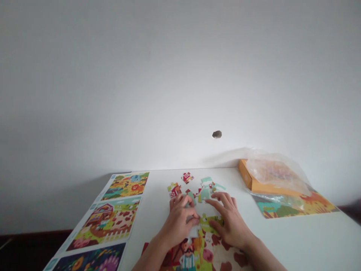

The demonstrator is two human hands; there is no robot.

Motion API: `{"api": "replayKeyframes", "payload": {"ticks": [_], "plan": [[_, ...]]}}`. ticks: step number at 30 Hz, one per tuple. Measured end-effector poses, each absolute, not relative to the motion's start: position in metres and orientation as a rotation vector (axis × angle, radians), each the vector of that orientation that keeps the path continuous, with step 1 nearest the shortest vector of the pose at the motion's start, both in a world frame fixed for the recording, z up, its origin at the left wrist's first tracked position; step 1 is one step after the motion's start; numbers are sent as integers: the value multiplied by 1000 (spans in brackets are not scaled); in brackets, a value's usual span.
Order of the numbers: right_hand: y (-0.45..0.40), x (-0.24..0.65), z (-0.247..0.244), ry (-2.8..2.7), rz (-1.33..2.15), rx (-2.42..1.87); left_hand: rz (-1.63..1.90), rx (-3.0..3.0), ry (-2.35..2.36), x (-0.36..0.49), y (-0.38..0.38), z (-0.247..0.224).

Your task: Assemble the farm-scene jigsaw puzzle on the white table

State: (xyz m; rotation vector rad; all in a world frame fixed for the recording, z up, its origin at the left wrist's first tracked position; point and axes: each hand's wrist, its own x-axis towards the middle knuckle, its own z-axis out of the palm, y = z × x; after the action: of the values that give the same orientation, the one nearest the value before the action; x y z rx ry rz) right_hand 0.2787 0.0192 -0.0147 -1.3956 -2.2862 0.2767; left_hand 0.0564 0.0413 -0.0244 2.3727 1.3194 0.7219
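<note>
A partly assembled jigsaw puzzle lies in front of me, showing a farmer and a brown-spotted cow. My left hand is over its upper left edge, thumb and forefinger pinched together; what is between them is hidden. My right hand has its fingers apart. Its thumb rests on the puzzle's upper edge, while the forefinger reaches toward a pale green loose piece. Beyond my left fingers are red barn pieces, and another barn piece lies farther back.
Printed picture sheets run down the left: a safari scene, a farm scene and a dark scene. An orange box under a clear plastic bag stands back right, partly on another picture sheet. The wall has a hole.
</note>
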Motion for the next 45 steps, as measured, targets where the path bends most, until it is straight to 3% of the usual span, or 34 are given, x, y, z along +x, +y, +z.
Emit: {"api": "replayKeyframes", "payload": {"ticks": [34, 45], "plan": [[20, 274, -21, -2313, 287, -1371, 1072, 2121, 1281, 47, 30, -24], [21, 268, -26, -2287, 232, -1430, 1124, 1661, 1298, 39, 39, -37]]}}
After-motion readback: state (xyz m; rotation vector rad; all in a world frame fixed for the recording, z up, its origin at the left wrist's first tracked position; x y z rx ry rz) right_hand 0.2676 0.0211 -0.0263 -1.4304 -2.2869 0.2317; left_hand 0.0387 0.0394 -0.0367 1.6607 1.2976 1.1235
